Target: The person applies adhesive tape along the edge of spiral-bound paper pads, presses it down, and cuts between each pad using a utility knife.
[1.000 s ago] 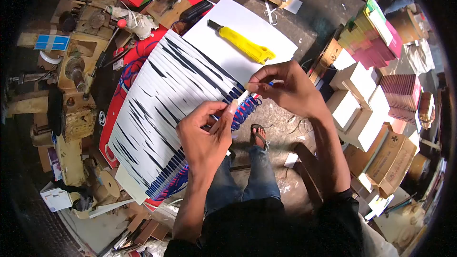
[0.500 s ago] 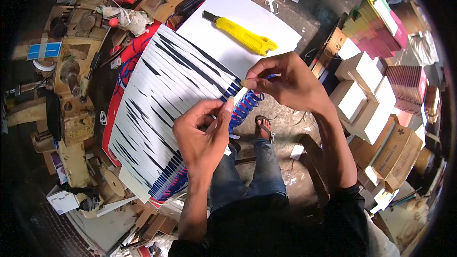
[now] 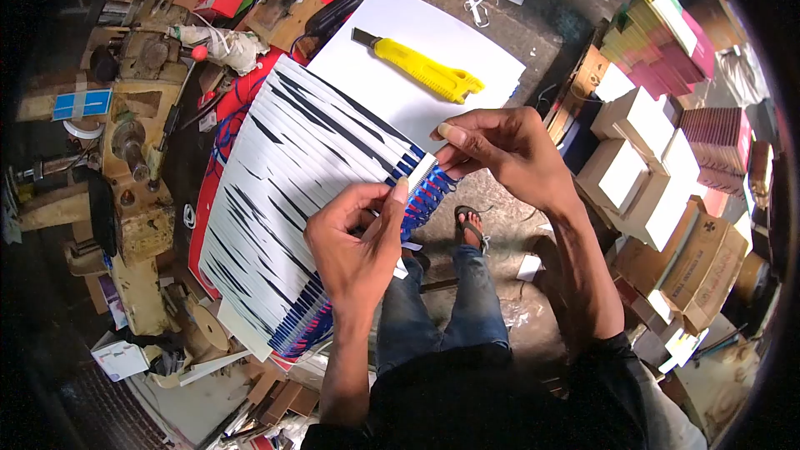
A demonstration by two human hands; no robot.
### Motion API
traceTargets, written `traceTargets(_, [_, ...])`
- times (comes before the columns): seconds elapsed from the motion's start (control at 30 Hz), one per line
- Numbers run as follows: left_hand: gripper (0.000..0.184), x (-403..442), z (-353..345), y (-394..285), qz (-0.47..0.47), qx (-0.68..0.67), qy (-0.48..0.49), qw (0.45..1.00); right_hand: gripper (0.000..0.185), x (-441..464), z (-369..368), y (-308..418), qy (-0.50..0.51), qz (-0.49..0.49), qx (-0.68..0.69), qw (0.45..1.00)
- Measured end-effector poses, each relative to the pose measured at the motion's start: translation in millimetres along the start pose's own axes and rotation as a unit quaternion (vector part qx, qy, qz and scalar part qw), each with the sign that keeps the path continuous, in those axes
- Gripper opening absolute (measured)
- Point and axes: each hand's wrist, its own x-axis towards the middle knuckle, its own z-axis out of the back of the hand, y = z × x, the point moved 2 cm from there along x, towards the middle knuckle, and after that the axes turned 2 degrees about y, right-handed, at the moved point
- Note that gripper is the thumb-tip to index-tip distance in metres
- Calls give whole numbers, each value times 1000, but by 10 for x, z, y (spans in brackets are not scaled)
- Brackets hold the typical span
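A fanned row of white and black-edged paper sets lies in front of me. Blue and red loops run along its near edge. My left hand is closed, its thumb and fingers pinching a white strip at the loop edge. At the far end of that strip is my right hand, thumb bent close to the index finger and lower fingertips touching the loops; what it grips is hidden. Beyond both hands, a yellow cutter knife rests on a white paper stack, blade bared to the left.
At left stands a worn machine with metal fittings. A red board sticks out under the paper sets. White boxes, an opened carton and bundled booklets are stacked on the right. My sandalled foot shows below.
My right hand has shifted slightly right and down, its thumb lifting off the strip's end. My left hand keeps its pinch. The whole view has tilted a little.
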Motion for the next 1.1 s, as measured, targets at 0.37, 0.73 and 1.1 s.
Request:
traceTargets(0.37, [22, -5, 18, -9, 23, -11, 16, 1000, 13, 13, -21, -8, 0, 37, -106, 994])
traceTargets(0.73, [23, 26, 69, -41, 54, -40, 36, 997, 17, -21, 47, 48, 29, 68, -89, 993])
traceTargets(1.1, [16, -133, 99, -149, -28, 12, -6, 1000, 21, 112, 97, 150, 134, 21, -106, 985])
